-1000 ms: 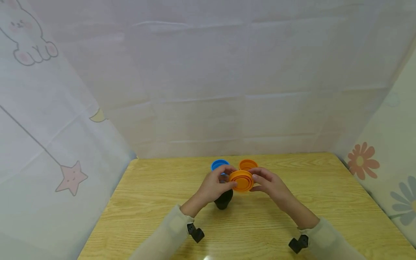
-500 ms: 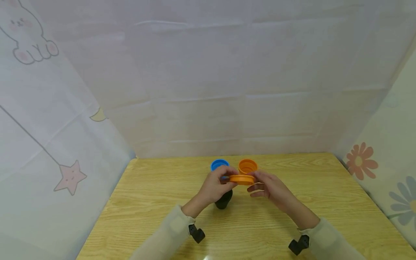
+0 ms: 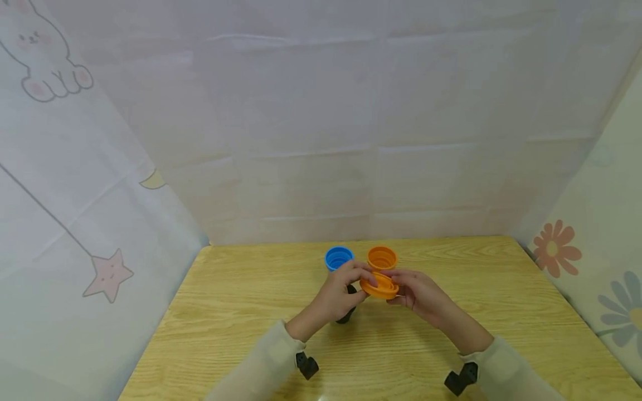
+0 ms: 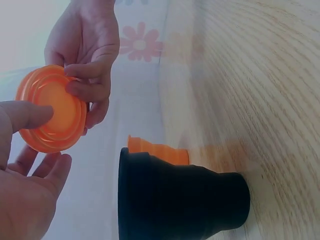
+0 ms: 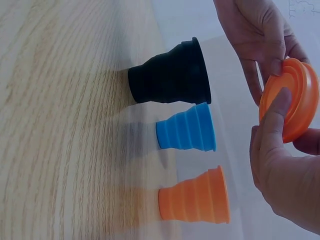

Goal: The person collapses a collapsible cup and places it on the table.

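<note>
Left sleeve (image 3: 258, 365) and right sleeve (image 3: 509, 370): long, pale cream, matching. Left wrist camera (image 3: 308, 367) and right wrist camera (image 3: 461, 379): small, black; each is shaped like two joined angular blocks and sits at the inner edge of its sleeve's end. Left hand (image 3: 338, 295) and right hand (image 3: 423, 297): bare.

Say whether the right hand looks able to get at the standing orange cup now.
Likely yes: in the right wrist view, no other cup stands between the right hand and the standing orange cup. But it holds the ringed orange disc, so it would probably have to let go first.
</note>
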Demonstrator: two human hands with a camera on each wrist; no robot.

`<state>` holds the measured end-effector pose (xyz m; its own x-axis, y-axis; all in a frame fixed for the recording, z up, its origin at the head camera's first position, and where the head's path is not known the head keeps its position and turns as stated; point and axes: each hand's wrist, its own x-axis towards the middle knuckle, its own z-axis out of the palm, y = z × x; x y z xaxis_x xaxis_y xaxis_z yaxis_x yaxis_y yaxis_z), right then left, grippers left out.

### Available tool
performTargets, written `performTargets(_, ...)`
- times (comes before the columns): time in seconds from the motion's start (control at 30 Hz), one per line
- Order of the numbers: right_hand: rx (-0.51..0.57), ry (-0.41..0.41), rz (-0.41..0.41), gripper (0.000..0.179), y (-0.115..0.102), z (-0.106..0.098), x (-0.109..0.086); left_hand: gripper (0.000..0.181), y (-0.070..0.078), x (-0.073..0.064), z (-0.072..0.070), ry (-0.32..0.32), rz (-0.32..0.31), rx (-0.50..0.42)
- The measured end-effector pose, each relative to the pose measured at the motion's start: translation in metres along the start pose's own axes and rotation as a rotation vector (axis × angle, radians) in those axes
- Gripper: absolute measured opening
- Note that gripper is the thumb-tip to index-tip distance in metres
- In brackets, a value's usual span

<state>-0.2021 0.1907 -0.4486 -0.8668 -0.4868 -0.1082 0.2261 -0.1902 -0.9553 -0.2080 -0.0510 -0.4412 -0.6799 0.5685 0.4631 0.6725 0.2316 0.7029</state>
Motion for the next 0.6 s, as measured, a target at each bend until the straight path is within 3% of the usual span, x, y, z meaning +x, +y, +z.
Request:
performTargets(0.1,-0.028,0.016,0.003,0.046,0.000,0.001,0.000,0.016,0.002,-0.001,-0.001,-0.015,-0.027,0.038)
performTargets(0.17,-0.033,0.033,0.003,0.044,0.000,0.001,0.000,0.021,0.003,-0.002,-0.001,-0.025,-0.062,0.013)
performTargets(0.4,-0.025,0.083,-0.045,0.040,-0.004,-0.001,-0.002,0.043,0.008,-0.003,-0.005,-0.018,-0.221,-0.230)
performTargets(0.6,-0.021,0.079,-0.076,0.039,-0.006,-0.005,-0.005,0.050,0.013,0.001,-0.002,-0.015,-0.408,-0.480)
